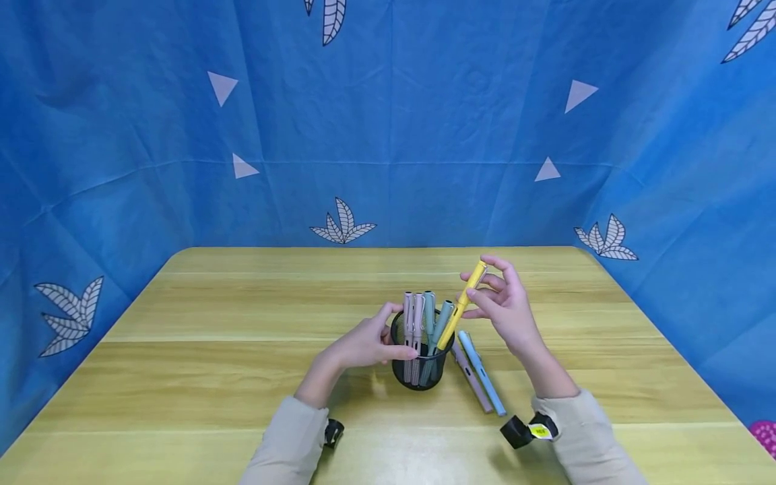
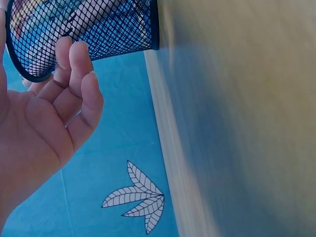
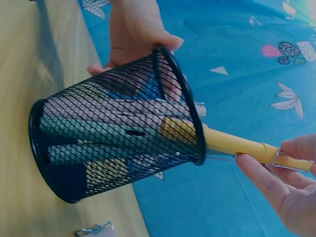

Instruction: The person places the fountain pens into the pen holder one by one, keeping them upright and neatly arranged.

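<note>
Yellow slim pen with a metal clip [image 1: 463, 304] slants down to the left, its lower end inside the mouth of a round black wire-mesh pen cup [image 3: 98, 173] and its clipped end up and outside. From my head feed, I see the right hand [image 1: 506, 303] pinching it near the top between thumb and fingertips, the other fingers loosely bent and spread. I see the left hand [image 1: 364, 343] half open around the near-left side of the cup, thumb at the rim and fingers curled along the mesh, gripping it.

Through the mesh on my right wrist feed, I can make out more pens: two pale purple pens [image 1: 409, 313] stand on the left inside the cup, with two grey-teal pens [image 1: 430, 313] between them and the yellow one. Just to the right of the cup, a purple pen [image 1: 471, 377] and a light blue pen [image 1: 482, 372] lie side by side on the yellowish wood-grain surface [image 1: 242, 377]. Behind it, I see a blue cloth backdrop [image 1: 388, 101] printed with white leaves and pale triangles.
</note>
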The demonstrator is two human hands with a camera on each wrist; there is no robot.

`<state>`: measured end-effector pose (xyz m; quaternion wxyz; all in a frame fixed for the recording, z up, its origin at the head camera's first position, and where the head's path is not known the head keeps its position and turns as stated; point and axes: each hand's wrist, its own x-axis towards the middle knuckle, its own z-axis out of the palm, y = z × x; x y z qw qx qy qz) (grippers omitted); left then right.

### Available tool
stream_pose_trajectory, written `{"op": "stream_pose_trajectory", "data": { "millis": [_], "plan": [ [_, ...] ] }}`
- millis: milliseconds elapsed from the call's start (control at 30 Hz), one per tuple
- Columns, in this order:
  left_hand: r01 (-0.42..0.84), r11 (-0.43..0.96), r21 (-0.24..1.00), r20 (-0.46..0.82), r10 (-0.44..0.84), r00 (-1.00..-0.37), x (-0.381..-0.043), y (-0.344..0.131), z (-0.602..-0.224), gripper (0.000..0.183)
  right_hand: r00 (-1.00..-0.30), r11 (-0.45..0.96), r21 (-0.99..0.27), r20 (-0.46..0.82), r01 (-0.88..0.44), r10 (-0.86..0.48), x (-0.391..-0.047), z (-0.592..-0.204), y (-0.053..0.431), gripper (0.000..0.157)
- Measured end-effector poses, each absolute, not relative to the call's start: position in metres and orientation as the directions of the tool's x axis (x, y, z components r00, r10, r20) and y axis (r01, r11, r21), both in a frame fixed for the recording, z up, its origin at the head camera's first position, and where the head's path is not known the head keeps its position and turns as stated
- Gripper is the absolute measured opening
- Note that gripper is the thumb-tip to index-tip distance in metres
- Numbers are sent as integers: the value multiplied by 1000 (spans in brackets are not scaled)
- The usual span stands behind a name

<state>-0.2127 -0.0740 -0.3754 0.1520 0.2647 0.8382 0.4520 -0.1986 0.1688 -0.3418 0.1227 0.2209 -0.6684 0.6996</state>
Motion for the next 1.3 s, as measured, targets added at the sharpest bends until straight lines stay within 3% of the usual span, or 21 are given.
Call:
{"op": "stream_pose_trajectory", "data": {
  "millis": [200, 867, 1300],
  "plan": [
    [300, 448, 842, -20, 581, -814, -212, -74, -375, 80, -861, 3, -871, 484, -490, -160, -199, -345, 165, 38],
    [299, 442, 846, -15, 580, -814, -211, -73, -375, 79, -877, 75, -880, 453, -468, -161, -198, -349, 161, 21],
    [291, 437, 851, -19, 580, -814, -211, -73, -374, 77, -875, 177, -862, 440, -474, -200, -197, -350, 160, 18]
  ]
}}
